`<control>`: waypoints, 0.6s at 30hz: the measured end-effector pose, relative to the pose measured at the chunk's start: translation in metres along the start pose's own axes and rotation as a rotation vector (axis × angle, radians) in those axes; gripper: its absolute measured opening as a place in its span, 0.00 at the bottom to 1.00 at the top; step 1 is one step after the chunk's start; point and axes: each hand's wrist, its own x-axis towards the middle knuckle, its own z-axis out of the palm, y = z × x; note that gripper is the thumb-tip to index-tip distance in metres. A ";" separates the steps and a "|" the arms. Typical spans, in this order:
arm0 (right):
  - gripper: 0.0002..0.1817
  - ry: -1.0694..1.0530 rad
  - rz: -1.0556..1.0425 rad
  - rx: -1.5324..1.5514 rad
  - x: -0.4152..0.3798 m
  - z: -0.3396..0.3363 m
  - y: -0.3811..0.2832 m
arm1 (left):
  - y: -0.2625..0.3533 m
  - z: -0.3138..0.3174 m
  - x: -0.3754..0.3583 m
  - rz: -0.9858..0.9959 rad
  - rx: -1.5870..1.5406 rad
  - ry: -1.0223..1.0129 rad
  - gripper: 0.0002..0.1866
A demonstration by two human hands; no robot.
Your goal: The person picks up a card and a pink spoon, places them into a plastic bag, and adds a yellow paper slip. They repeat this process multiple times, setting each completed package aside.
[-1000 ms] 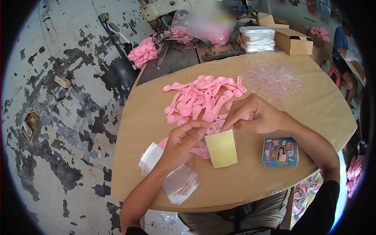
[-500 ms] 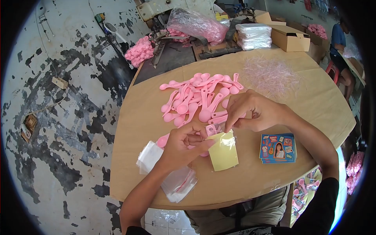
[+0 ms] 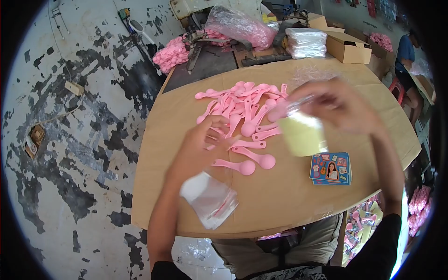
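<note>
Lifted over the right half of the table, my right hand (image 3: 343, 105) grips the top of a clear plastic bag (image 3: 303, 135) with a pale yellow card in it; both are smeared by motion. A pink piece shows at the bag's upper left. My left hand (image 3: 198, 144) is open, its fingers apart, above the near left edge of a heap of pink measuring spoons (image 3: 249, 127). Two spoons (image 3: 242, 166) lie just right of it, bowls to the right. Below its wrist is a stack of clear bags (image 3: 210, 200).
Blue printed cards (image 3: 330, 169) are stacked at right on the brown paper-covered table (image 3: 275, 200). Shredded film (image 3: 313, 74) lies behind my right hand. Wrapped packs (image 3: 305, 43) and a cardboard box (image 3: 347, 46) line the back. Another person (image 3: 404, 53) sits far right.
My right hand has carried the bag with the yellow card up and to the right. The left hand has let go of it and moved back left, its fingers spreading.
</note>
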 end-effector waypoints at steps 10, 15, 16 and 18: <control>0.14 -0.239 0.401 -0.785 -0.101 -0.062 -0.051 | -0.042 -0.084 -0.029 -0.476 0.607 -0.444 0.34; 0.12 -0.243 -0.219 -0.506 -0.022 0.055 -0.024 | -0.043 -0.072 -0.021 -0.571 0.583 -0.358 0.31; 0.12 -0.253 -0.267 -0.512 -0.002 0.081 -0.019 | -0.043 -0.073 -0.019 -0.636 0.571 -0.327 0.30; 0.13 -0.251 -0.363 -0.532 0.036 0.127 -0.010 | -0.062 -0.082 -0.019 -0.571 0.475 -0.394 0.29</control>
